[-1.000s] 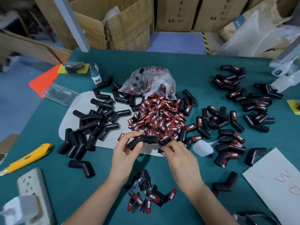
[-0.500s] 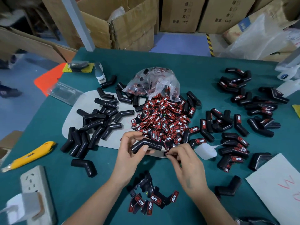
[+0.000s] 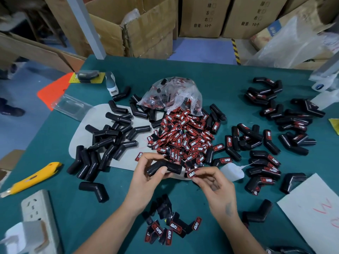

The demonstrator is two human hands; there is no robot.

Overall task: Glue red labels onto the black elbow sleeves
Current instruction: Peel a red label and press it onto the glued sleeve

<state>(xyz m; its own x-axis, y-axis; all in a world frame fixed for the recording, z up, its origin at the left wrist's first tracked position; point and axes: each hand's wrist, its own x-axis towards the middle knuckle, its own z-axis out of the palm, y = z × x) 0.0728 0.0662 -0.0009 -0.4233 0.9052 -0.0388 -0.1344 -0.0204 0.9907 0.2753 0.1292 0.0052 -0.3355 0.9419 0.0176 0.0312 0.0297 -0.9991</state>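
My right hand has just lifted a label from the pile, pinched tight; my left hand grips a bare sleeve, ready for gluing.

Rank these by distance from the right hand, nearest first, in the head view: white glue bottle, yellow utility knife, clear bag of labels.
From the right hand:
1. White glue bottle, just to its right on the table.
2. Clear bag of labels, beyond it past the label pile.
3. Yellow utility knife, far left by the table edge.

View: one head camera, wide-angle
Faces: forward and down onto the worktop
Nearness: close above the hands
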